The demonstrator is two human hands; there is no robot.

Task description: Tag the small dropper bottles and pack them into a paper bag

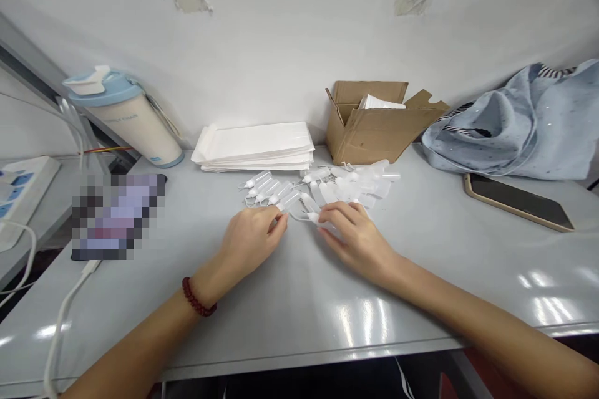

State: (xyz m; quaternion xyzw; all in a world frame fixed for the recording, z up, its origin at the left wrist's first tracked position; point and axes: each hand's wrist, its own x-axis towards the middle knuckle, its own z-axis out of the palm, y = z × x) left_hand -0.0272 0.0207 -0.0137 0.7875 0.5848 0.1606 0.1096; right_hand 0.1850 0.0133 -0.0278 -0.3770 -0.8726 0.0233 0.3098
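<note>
Arranging small bottles [281, 191] at frame centre seems the step: right hand [356, 238] pinching one, left hand [250, 237] fingertips together, hold unclear; next likely needs careful aligning.

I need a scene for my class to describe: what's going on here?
A person's right hand holds a small bottle. The left hand is at the near end of a bottle row, its grip unclear. More bottles lie in a loose pile in front of the box.
</note>
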